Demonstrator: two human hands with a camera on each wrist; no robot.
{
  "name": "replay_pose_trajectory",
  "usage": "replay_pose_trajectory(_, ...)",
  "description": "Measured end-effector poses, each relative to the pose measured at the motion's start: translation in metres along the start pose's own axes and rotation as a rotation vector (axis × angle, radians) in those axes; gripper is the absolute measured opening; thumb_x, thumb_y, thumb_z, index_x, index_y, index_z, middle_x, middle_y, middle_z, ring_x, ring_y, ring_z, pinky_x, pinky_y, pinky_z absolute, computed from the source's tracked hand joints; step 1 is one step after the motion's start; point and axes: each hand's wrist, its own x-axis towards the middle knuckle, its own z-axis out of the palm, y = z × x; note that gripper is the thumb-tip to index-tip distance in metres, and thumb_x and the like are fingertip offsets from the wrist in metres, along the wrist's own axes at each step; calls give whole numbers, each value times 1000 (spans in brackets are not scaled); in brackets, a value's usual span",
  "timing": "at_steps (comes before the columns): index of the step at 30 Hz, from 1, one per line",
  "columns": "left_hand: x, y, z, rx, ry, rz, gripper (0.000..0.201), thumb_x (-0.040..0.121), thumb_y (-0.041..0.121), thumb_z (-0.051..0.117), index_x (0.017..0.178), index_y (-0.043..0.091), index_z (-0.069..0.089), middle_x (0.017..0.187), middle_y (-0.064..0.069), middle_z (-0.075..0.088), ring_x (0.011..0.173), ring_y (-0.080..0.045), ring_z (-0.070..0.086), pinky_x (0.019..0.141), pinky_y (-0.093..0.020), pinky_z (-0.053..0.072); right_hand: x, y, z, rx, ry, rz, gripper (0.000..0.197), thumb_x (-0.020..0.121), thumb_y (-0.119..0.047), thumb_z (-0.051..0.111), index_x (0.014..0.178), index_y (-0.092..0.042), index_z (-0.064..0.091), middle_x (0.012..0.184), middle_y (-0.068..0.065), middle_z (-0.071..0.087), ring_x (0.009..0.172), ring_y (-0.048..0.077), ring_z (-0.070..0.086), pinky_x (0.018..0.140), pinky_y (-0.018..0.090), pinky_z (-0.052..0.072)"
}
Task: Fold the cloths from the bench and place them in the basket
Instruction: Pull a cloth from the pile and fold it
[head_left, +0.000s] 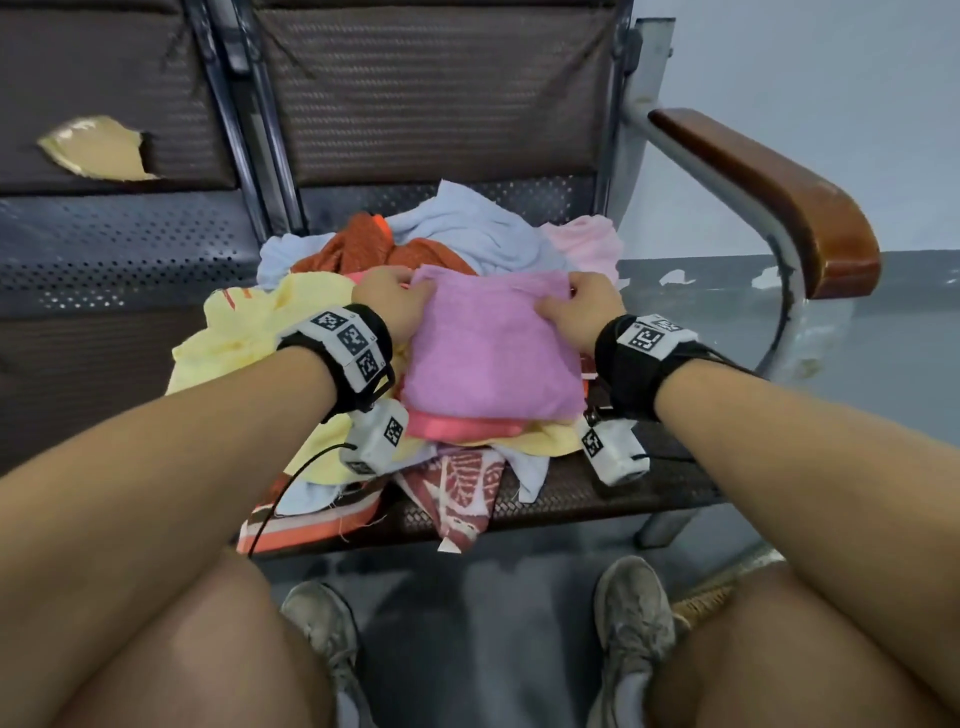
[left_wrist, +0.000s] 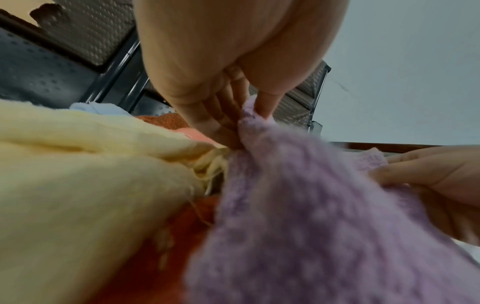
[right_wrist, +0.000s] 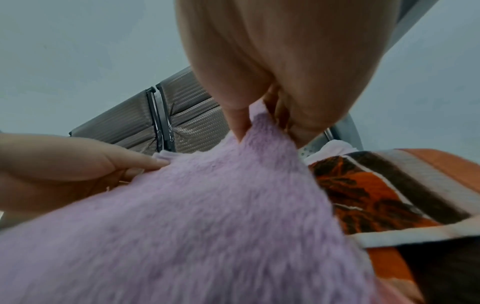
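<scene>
— While both sets of fingers (left_wrist: 262, 107) are clamped on the lilac towel (head_left: 491, 345), I can tell you how I have it: my left hand (head_left: 392, 301) pinches the far left corner between thumb and fingers, and my right hand (head_left: 579, 306) pinches the far right corner the same way.

— Where does the towel sit?

— On top of the heap of cloths on the table (head_left: 597, 491), spread fairly flat, its near edge lying over a coral cloth (head_left: 467, 427) and a yellow towel (head_left: 244, 332).

— How do you expect it to handle?

— Fluffy, limp and light, I'd judge. It won't hold a crease by itself, so each fold would need pressing down. The two far corners look like the right places to hold: carrying them toward the near edge should halve it. The pile is grippy, so I don't expect it to slip.

— Anything likely to drag along?

— Possibly the yellow towel; its loose threads lie right beside my left fingers in the left wrist view. On the right, a brown and orange patterned cloth (right_wrist: 376, 191) lies just beside the lilac one.

— And the basket?

— I can't see one clearly. Something woven shows on the floor near my right shoe (head_left: 636, 618), but too little of it to say what it is or what it holds.

— The rest of the heap?

— Pale blue (head_left: 483, 228), rust orange (head_left: 363, 247) and pink (head_left: 589, 241) cloths lie crumpled behind, unfolded.
</scene>
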Motion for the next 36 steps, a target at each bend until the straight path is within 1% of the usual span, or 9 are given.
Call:
replay_pose_trajectory(5,7,8,3,-58,110,-53,34,94,40,61,118,16,62,102,2,64,95,-18,59,79,-24,39,9,2,5,-161,55,-83,41,91,-22,61,129,-8,56,123,13,65,112,31,60,96,35,47)
replay_pose_trajectory(7,-3,10,-1,-104,146,23,27,90,34,68,107,16,58,94,3,62,86,-14,56,73,-25,41,-1,6,-1,-301,53,-255,46,89,-25,63,132,-13,52,124,10,63,113,27,58,95,34,45)
replay_pose_trajectory(10,-30,7,-10,-58,-113,265,15,86,26,73,94,17,65,87,6,67,81,-12,61,75,-24,50,-22,12,-9,-334,-65,-536,23,88,-32,62,107,-19,68,104,-1,69,96,18,63,89,36,51)
replay_pose_trajectory(12,-48,-6,-15,83,-355,374,34,83,34,78,111,19,67,110,5,69,99,-10,63,91,-23,49,-36,18,-9,-389,-182,-586,31,87,-50,59,101,-24,71,99,-7,70,92,13,64,86,32,51)
replay_pose_trajectory(17,-63,-27,-17,392,-486,401,78,79,17,75,149,19,42,150,-5,47,135,-21,46,106,-21,30,-50,42,-4,-608,-461,-493,88,77,-52,77,149,-14,42,150,8,47,136,23,46,113,27,28)
replay_pose_trajectory(21,-63,-21,-16,312,-329,404,43,86,16,65,129,17,63,117,-7,69,107,-27,63,85,-24,42,-48,39,-4,-570,-414,-483,64,83,-33,74,140,-14,52,137,10,60,127,27,55,108,30,38)
replay_pose_trajectory(24,-64,-15,-21,197,-254,377,10,89,20,61,94,13,66,85,-6,69,82,-27,63,73,-37,48,-51,32,-13,-536,-295,-498,12,83,-29,57,87,-20,64,81,4,67,86,32,61,87,41,47)
replay_pose_trajectory(29,-58,-13,-21,27,-195,281,22,88,32,58,68,27,52,65,8,52,63,-11,47,57,-29,33,-53,33,-27,-292,-235,-411,37,71,-46,41,70,-11,54,65,0,52,66,20,47,64,35,40)
replay_pose_trajectory(36,-41,-11,-14,140,3,-20,48,86,62,56,88,15,67,77,-3,68,73,-24,64,72,-32,49,-32,38,-3,-271,-208,-137,29,97,-31,53,71,-19,53,81,6,61,88,27,57,97,41,37)
